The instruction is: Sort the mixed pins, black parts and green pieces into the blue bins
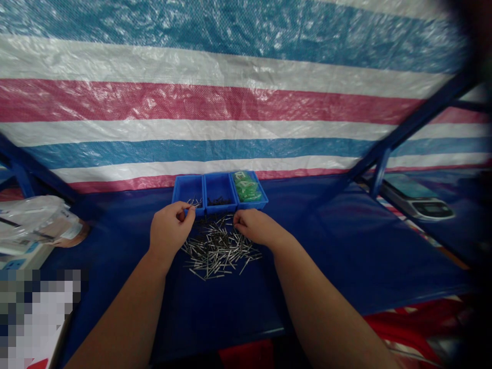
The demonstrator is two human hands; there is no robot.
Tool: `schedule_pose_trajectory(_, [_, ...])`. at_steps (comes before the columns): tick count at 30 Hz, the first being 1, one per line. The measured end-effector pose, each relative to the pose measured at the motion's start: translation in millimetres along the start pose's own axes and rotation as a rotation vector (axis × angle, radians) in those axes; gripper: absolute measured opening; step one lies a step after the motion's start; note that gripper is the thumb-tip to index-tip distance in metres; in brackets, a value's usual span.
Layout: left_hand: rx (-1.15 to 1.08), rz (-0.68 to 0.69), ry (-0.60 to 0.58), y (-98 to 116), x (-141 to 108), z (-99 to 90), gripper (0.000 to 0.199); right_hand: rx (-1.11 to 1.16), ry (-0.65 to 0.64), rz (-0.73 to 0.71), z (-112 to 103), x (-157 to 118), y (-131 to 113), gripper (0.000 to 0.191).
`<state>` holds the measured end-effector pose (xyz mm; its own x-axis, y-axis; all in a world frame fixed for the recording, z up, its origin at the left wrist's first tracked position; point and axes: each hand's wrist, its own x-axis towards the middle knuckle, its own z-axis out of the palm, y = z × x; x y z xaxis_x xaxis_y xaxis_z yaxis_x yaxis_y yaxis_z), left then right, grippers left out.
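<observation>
My left hand sits at the front of the left compartment of a blue divided parts tray, with thumb and forefinger pinched on what looks like a thin metal pin. A few similar pins lie in that compartment. Dark small parts fill the bottom of the middle compartment, and green bagged items lie in the right one. A loose pile of metal pins spreads on the table below the tray. My right hand rests at the pile's top edge, its fingers curled among the pins.
The tray and pile stand on a dark blue table cover. A striped tarpaulin hangs behind, with blue frame bars at right. A digital scale sits far right, and a clear plastic bag lies far left.
</observation>
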<state>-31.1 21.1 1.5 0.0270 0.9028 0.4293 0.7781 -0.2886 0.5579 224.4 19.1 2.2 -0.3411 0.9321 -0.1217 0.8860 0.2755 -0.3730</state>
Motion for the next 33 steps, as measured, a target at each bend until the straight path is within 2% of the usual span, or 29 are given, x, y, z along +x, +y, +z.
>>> schedule_pose_trajectory(4, [-0.021,0.028,0.013,-1.8,-0.9,1.0,0.02,-0.018,0.01,-0.003,-2.1,-0.2,-2.3,0.01])
schedule_pose_trajectory(7, [-0.12,0.115,-0.015,0.8,-3.1,2.5,0.018,0.039,0.044,-0.087,-5.0,-1.0,-7.1,0.011])
schedule_pose_trajectory(10, [-0.229,0.259,-0.156,8.3,-6.3,4.4,0.018,0.148,0.083,-0.234,-6.5,-2.3,-14.4,0.012])
schedule_pose_trajectory(13, [-0.244,0.351,-0.313,15.2,-8.5,6.1,0.016,0.212,0.094,-0.312,-6.2,-3.5,-21.0,0.012])
schedule_pose_trajectory(16, [-0.224,0.354,-0.376,16.7,-8.7,6.3,0.014,0.239,0.089,-0.332,-5.7,-4.1,-24.8,0.012])
schedule_pose_trajectory(21, [-0.222,0.339,-0.389,14.0,-8.0,4.8,0.012,0.283,0.111,-0.32,-5.6,-4.3,-27.9,0.012])
schedule_pose_trajectory(25, [-0.239,0.34,-0.305,14.2,-7.4,5.0,0.016,0.274,0.143,-0.297,-5.7,-4.1,-26.8,0.01])
schedule_pose_trajectory(28, [-0.194,0.246,-0.1,10.4,-4.7,3.1,0.018,0.214,0.171,-0.19,-7.2,-3.7,-18.5,0.013])
schedule_pose_trajectory(30, [-0.115,0.159,0.039,4.9,-1.4,-0.3,0.019,0.15,0.14,-0.101,-8.8,-3.5,-10.2,0.012])
schedule_pose_trajectory(33, [0.005,0.071,0.143,-4.5,3.5,-6.4,0.018,0.082,0.066,-0.041,-10.8,-3.3,0.6,0.011])
